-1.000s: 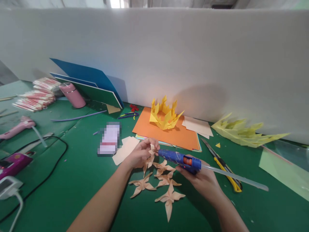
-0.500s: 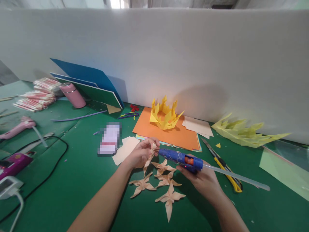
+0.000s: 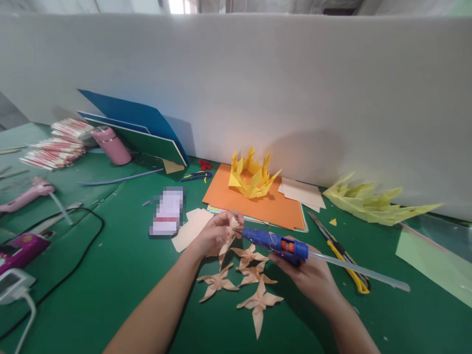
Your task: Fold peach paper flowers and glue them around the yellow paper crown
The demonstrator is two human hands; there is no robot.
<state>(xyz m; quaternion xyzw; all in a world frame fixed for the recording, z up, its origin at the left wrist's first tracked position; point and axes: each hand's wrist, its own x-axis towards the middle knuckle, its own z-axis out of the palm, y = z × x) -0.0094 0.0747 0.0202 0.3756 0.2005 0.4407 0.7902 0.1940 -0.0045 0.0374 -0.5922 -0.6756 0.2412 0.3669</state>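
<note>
My left hand (image 3: 215,236) is closed on a small peach folded paper piece (image 3: 228,241), held just above the green table. My right hand (image 3: 308,275) grips a blue glue gun (image 3: 275,240) whose nozzle touches that piece; a clear glue stick (image 3: 359,270) juts out of the gun's back to the right. Below the hands lie several peach folded paper flowers (image 3: 254,282) on the green mat (image 3: 121,265).
A yellow paper crown (image 3: 252,178) stands on orange paper sheets (image 3: 273,206). A yellow utility knife (image 3: 341,253) lies right of my hands. Pale yellow folded paper (image 3: 376,204), a pink bottle (image 3: 110,145), a pink glue gun (image 3: 25,194), a black cable (image 3: 79,255) and blue boards (image 3: 136,123) surround the mat.
The glue gun shifted slightly at the paper piece; both hands stay almost in place.
</note>
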